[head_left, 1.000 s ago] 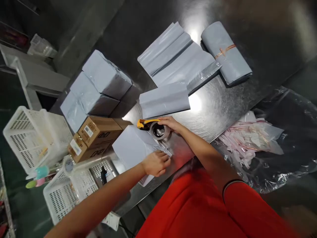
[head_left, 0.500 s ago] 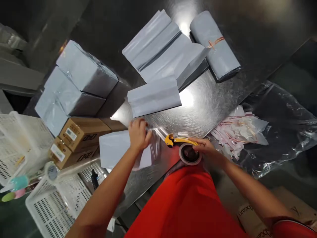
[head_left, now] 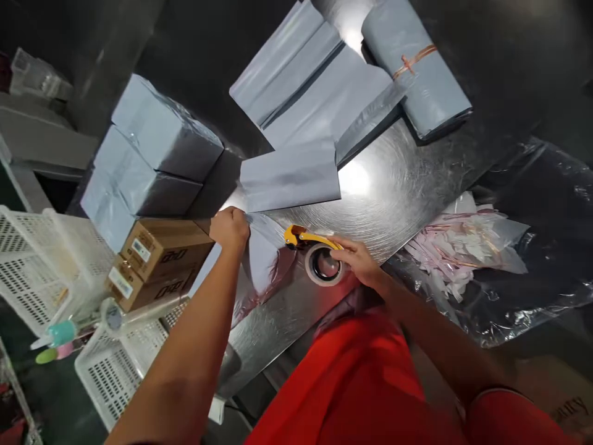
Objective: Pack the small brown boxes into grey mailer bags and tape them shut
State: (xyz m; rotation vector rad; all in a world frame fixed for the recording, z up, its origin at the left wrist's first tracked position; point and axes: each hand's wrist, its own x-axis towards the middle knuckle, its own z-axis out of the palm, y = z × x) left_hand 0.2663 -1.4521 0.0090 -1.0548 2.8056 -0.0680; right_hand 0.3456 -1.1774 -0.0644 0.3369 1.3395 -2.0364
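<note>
My left hand (head_left: 230, 227) is closed on the upper edge of a grey plastic-wrapped parcel (head_left: 269, 253), which lies at the table's near side, partly behind my forearm. My right hand (head_left: 356, 259) grips the yellow handle of a tape dispenser (head_left: 315, 238). Its roll of tape (head_left: 323, 264) hangs below the handle, just right of the parcel. Beyond my hands lie loose grey mailer bags (head_left: 291, 176) with folded edges.
Grey wrapped parcels (head_left: 164, 127) and brown boxes (head_left: 162, 247) are stacked at left, beside white baskets (head_left: 111, 371). A tied roll of bags (head_left: 430, 93) lies at upper right. Paper scraps (head_left: 467, 241) rest on clear plastic at right.
My left hand has moved left along the parcel, whose wrap now shows turned at an angle. My right hand has brought the tape dispenser left and up, closer to the parcel.
</note>
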